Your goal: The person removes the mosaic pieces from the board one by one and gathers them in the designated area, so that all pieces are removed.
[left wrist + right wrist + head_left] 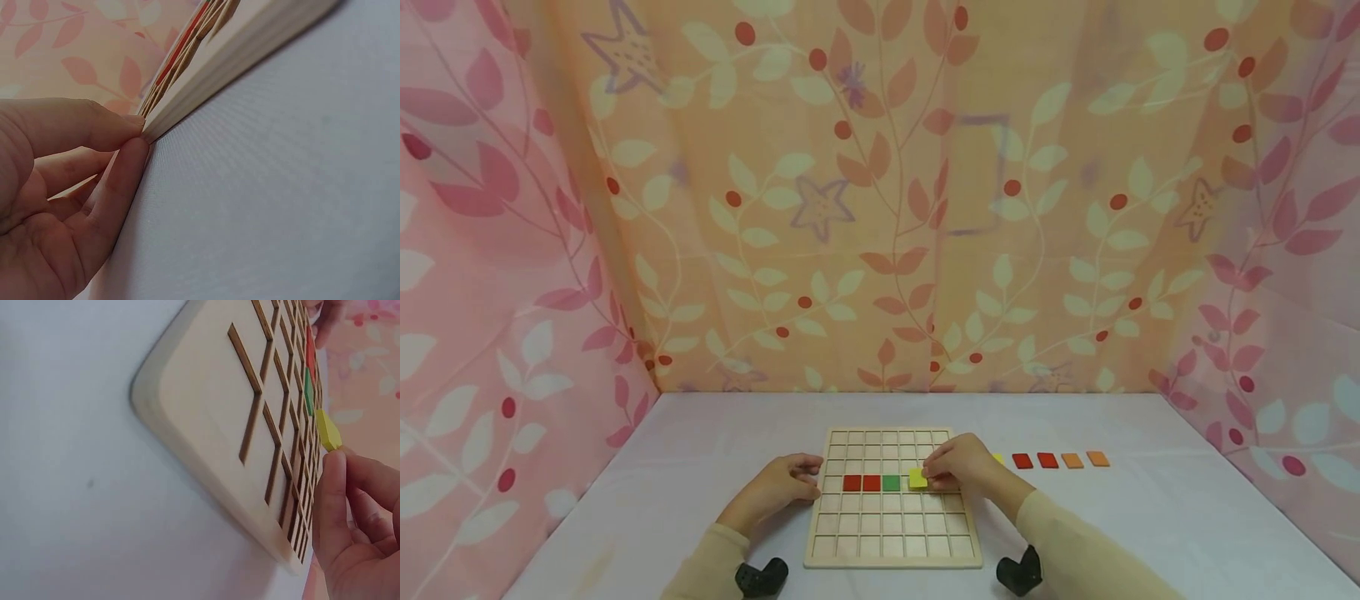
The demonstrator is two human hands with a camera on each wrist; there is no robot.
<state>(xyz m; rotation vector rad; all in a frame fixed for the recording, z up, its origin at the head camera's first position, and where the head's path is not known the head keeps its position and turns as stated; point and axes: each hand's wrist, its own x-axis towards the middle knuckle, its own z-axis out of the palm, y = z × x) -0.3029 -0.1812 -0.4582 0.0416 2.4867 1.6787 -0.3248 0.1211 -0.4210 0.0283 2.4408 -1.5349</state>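
a tilted yellow tile is hanging over the grid, and a crooked landing is looking like the main risk

the white table (617,500) is filling the lower part of the frame. at bottom centre the wooden board (893,562) is lying loose on it, so an uneven push could be sliding it out of line.

left of bottom centre, the left hand (782,486) is pinching the board's left edge with bent fingers; if that pinch were lifting or slipping, the board could be tipping and jolting its tiles. right of bottom centre, the right hand (966,464) is gripping the yellow tile (917,478) between thumb and fingertips. the loose tiles (1047,460) are lying in a row just beside this hand, lower right, one partly hidden behind it; a sweeping wrist could be scattering them.

on the board, two red tiles (861,483) and a green tile (891,483) are sitting side by side; a brushing finger could be knocking the green one. the yellow tile is leaning to its right, overlapping a grid line in the head view, so an early release could be leaving it propped on the ridge. whether it is touching the board, i cannot tell.
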